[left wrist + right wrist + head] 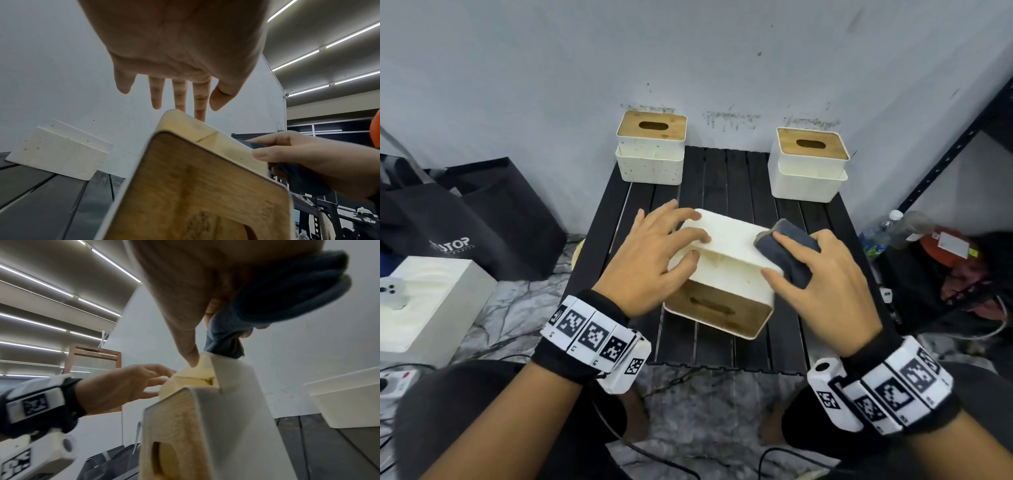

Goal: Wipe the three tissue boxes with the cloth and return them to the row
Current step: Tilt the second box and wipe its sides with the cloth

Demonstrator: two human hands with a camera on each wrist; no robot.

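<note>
Three white tissue boxes with wooden lids are on the black slatted table. The left box and the right box stand upright at the back. The middle box lies tipped near the front, its wooden lid facing me. My left hand rests on its upper face with fingers spread and straight and the thumb on the stepped side. At the box's right upper edge my right hand grips a folded dark grey cloth and presses it on. The cloth is bunched in the palm.
Black shopping bags and a white carton sit on the floor to the left. A black metal rack stands at the right, with a plastic bottle and clutter beside it. Cables run over the marbled floor near my knees.
</note>
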